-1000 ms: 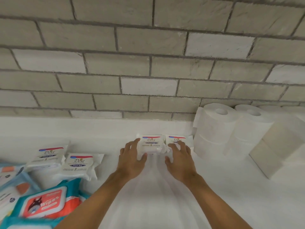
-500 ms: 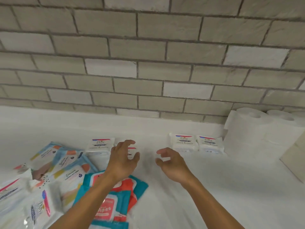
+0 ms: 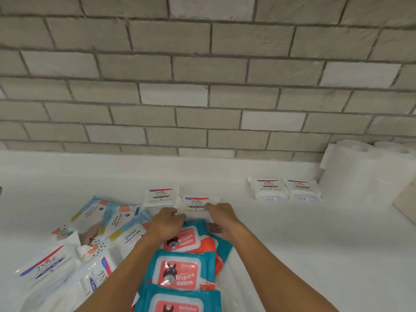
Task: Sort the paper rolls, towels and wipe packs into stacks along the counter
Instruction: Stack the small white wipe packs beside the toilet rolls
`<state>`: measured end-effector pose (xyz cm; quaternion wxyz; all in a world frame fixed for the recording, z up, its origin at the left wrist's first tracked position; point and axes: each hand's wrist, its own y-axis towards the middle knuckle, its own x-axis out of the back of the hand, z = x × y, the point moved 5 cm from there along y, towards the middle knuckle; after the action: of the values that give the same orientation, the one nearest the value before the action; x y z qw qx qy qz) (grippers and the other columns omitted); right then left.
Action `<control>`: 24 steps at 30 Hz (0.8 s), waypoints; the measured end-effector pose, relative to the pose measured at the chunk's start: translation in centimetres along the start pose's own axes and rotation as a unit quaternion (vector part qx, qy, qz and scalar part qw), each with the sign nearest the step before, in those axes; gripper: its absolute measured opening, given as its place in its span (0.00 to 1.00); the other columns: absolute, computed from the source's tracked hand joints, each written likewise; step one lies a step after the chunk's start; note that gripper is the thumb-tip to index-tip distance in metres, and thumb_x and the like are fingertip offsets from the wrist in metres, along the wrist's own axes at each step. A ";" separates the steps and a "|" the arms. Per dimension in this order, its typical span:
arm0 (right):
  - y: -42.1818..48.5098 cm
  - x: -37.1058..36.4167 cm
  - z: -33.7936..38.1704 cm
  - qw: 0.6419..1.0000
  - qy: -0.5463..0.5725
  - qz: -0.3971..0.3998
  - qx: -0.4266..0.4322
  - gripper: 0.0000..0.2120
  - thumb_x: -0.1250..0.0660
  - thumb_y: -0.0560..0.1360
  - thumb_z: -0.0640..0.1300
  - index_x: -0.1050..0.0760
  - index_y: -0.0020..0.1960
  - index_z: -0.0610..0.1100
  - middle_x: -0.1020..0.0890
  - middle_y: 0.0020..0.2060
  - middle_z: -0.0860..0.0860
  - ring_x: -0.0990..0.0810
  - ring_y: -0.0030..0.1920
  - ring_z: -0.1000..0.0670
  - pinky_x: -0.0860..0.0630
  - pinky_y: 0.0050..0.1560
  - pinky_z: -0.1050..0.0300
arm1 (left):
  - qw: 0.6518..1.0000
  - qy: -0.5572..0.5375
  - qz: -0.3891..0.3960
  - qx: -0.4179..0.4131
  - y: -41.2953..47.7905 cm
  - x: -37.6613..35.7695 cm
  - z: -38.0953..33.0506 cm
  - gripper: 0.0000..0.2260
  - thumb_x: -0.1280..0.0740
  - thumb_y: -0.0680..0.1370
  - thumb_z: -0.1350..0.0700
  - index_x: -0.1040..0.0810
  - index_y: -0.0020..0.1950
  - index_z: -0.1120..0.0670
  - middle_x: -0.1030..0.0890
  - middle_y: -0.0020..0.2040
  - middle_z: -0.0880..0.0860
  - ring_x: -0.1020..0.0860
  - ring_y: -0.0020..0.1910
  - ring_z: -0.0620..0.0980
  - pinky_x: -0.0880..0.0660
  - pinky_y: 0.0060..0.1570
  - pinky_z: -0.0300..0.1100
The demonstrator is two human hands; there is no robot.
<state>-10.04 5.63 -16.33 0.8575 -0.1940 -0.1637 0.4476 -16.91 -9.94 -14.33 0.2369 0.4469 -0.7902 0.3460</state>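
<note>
Both hands meet at 1 small white Dove pack [image 3: 195,204] lying on the white counter [image 3: 315,244] beside another: left hand [image 3: 167,222] curled at its left edge, right hand [image 3: 221,216] pinching its right edge; whether it is lifted cannot be told

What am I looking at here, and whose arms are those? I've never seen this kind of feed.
There is no machine: one head-worn camera looks down at a person's bare arms. The left hand and right hand both grip a small white Dove pack on the white counter. A second loose Dove pack lies beside it. Two more Dove packs sit near the paper rolls on the right. Teal wipe packs and pale blue packs lie nearer the camera.
</note>
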 end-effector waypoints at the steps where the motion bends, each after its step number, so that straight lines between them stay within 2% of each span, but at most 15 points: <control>1: 0.0 -0.1 0.1 1.000 0.014 -0.006 -0.001 0.13 0.32 0.75 0.47 0.25 0.59 0.46 0.17 0.53 0.49 0.17 0.48 0.47 0.16 0.50 0.52 | 1.000 -0.003 0.001 -0.008 0.1 0.0 0.0 0.13 0.40 0.81 0.48 0.25 0.63 0.50 0.19 0.49 0.48 0.23 0.40 0.41 0.28 0.36 0.35; 3: -0.1 0.0 0.2 0.999 0.029 -0.025 -0.002 0.10 0.30 0.75 0.47 0.23 0.54 0.45 0.16 0.48 0.49 0.17 0.46 0.47 0.16 0.49 0.52 | 1.000 0.002 0.006 -0.021 0.0 0.1 -0.2 0.10 0.41 0.82 0.48 0.23 0.56 0.49 0.19 0.46 0.48 0.21 0.41 0.42 0.26 0.38 0.35; 5: 0.1 0.0 0.1 0.999 0.018 -0.037 0.002 0.11 0.29 0.74 0.48 0.22 0.53 0.45 0.16 0.47 0.49 0.16 0.45 0.47 0.16 0.49 0.52 | 0.999 0.012 0.014 -0.036 -0.3 0.1 -0.6 0.12 0.42 0.83 0.47 0.23 0.60 0.50 0.20 0.45 0.46 0.23 0.40 0.41 0.32 0.34 0.32; 8: 0.3 -0.1 0.3 0.997 -0.040 -0.061 0.033 0.12 0.29 0.75 0.49 0.19 0.55 0.45 0.15 0.54 0.48 0.16 0.48 0.48 0.17 0.52 0.52 | 0.998 0.020 0.014 -0.058 -0.6 0.3 -1.5 0.17 0.43 0.83 0.47 0.26 0.68 0.51 0.19 0.57 0.50 0.27 0.39 0.40 0.38 0.35 0.31; 10: 0.1 0.1 0.5 0.991 -0.071 -0.094 0.064 0.10 0.31 0.76 0.46 0.20 0.56 0.45 0.17 0.58 0.49 0.17 0.53 0.47 0.18 0.55 0.52 | 0.998 0.011 0.008 -0.067 -0.9 0.5 -2.0 0.18 0.42 0.83 0.47 0.27 0.71 0.50 0.21 0.65 0.51 0.28 0.44 0.41 0.36 0.39 0.32; 12: -0.2 0.4 0.8 0.985 -0.069 -0.128 0.091 0.09 0.31 0.76 0.44 0.23 0.56 0.48 0.18 0.59 0.48 0.18 0.55 0.46 0.18 0.56 0.52 | 0.996 -0.011 0.004 -0.086 -0.9 0.5 -2.2 0.18 0.41 0.83 0.48 0.26 0.71 0.50 0.21 0.66 0.51 0.27 0.48 0.43 0.32 0.40 0.33; 14: -0.7 0.6 1.0 0.983 -0.037 -0.147 0.108 0.11 0.29 0.75 0.44 0.27 0.55 0.50 0.19 0.60 0.48 0.18 0.55 0.46 0.18 0.54 0.51 | 0.993 -0.047 0.006 -0.106 -1.0 0.2 -2.3 0.17 0.39 0.83 0.49 0.24 0.70 0.51 0.20 0.64 0.52 0.23 0.48 0.44 0.26 0.43 0.34; 17: -1.9 1.1 1.4 0.981 0.043 -0.153 0.114 0.17 0.27 0.74 0.41 0.31 0.57 0.50 0.22 0.57 0.49 0.19 0.52 0.46 0.16 0.47 0.53 | 0.987 -0.105 -0.006 -0.118 -1.2 -0.3 -2.1 0.16 0.38 0.82 0.50 0.23 0.68 0.50 0.19 0.64 0.52 0.21 0.50 0.46 0.24 0.45 0.35; 21: -4.0 2.5 1.4 0.972 0.152 -0.127 0.123 0.17 0.28 0.74 0.37 0.32 0.56 0.48 0.23 0.56 0.47 0.18 0.49 0.44 0.16 0.38 0.55 | 0.972 -0.210 -0.027 -0.106 -1.5 -0.3 -1.4 0.10 0.35 0.81 0.50 0.22 0.61 0.46 0.19 0.62 0.50 0.20 0.54 0.49 0.20 0.57 0.48; 24: -5.5 3.2 0.9 0.967 0.187 -0.110 0.138 0.16 0.28 0.74 0.35 0.31 0.52 0.50 0.21 0.56 0.47 0.17 0.51 0.43 0.15 0.43 0.52 | 0.950 -0.299 -0.035 -0.088 -1.7 0.4 -1.1 0.09 0.34 0.80 0.51 0.24 0.60 0.46 0.19 0.60 0.51 0.19 0.53 0.50 0.19 0.55 0.51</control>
<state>-4.83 5.56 -12.55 0.9351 -0.1348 0.0423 0.3251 -15.59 -9.97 -12.78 0.0404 0.5344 -0.8361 0.1171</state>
